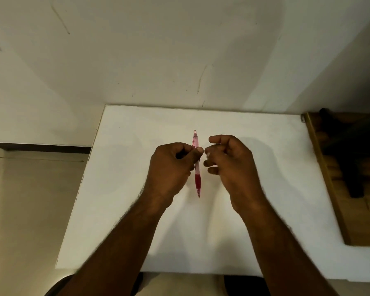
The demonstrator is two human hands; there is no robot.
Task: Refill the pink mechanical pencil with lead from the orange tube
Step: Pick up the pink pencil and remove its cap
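The pink mechanical pencil [197, 178] is held above the white table [137, 210], its cap end pointing away from me and its tip toward me. My left hand [171, 169] pinches its barrel between thumb and fingers around the middle. Just to the right of the pencil, my right hand [229, 163] has its fingers curled and slightly apart, not touching the pencil. Whether something small sits inside those fingers is unclear. The orange tube is not visible anywhere in the view.
A white wall rises right behind the table's far edge. A brown wooden surface [329, 178] with a dark object on it adjoins the table on the right. Beige floor lies to the left of the table.
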